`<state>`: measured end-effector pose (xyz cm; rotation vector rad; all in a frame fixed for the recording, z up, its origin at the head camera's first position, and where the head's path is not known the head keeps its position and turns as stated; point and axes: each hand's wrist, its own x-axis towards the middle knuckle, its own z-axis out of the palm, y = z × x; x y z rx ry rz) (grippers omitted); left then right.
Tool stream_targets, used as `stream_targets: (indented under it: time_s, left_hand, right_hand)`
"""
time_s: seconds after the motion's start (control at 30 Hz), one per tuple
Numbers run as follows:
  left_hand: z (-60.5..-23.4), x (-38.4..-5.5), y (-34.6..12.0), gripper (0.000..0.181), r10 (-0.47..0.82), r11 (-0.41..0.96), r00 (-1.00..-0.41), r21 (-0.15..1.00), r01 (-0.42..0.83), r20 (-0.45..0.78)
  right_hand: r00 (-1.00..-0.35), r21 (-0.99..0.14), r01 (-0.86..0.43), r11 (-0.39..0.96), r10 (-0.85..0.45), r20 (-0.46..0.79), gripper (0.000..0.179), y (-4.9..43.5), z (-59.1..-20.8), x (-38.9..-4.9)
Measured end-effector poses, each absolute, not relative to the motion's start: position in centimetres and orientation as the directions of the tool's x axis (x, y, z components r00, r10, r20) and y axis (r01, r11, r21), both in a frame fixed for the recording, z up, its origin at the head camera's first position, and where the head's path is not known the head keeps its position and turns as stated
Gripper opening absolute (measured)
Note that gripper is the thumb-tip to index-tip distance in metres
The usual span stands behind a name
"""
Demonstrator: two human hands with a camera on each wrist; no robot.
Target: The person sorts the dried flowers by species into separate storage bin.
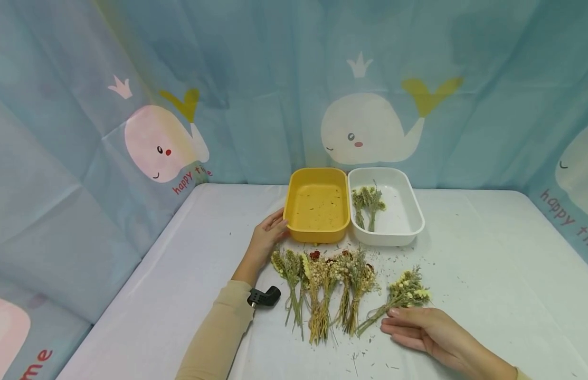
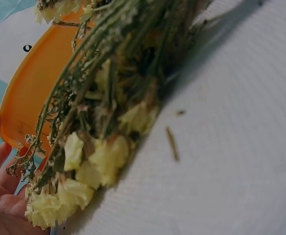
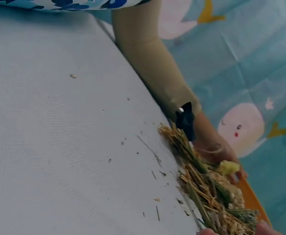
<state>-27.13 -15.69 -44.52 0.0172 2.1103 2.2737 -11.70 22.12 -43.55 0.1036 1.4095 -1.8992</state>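
My left hand (image 1: 267, 236) rests its fingertips on the left wall of a yellow tray (image 1: 318, 236). The left wrist view shows those fingers extended at the tray's outer side, with a yellow-flowered bunch (image 2: 91, 166) in front. My right hand (image 1: 429, 332) lies low at the front right, its fingers fairly straight. The thumb is right at the stems of a dried bunch with pale yellow flowers (image 1: 408, 290). Right-hand fingertips (image 3: 265, 229) show apart at the bottom of the right wrist view. Between the hands lie several tied dried bunches (image 1: 327, 274), stems toward me.
A white tray (image 1: 386, 240) adjoins the yellow one and holds dried bunches (image 1: 370, 203) at its left side. Plant crumbs are scattered over the white tablecloth (image 1: 484, 253) and inside the yellow tray. A whale-printed curtain (image 1: 275, 105) stands behind and at both sides.
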Motion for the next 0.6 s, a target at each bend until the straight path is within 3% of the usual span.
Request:
stream_targets:
  time_s: [0.23, 0.6]
  left_hand:
    - [-44.6, -27.3, -15.6, 0.051, 0.044, -0.069, -0.999, 0.997, -0.021, -0.018]
    - [-44.7, -27.3, -15.7, 0.053, 0.047, -0.079, -0.999, 0.997, -0.02, -0.017]
  right_hand:
    - [-0.728, -0.777, 0.625, -0.074, -0.416, -0.546, 0.029, 21.5, -43.3, -12.3]
    - [-0.752, -0.821, 0.538, 0.189, -0.333, -0.569, 0.031, 20.5, -42.2, -14.7]
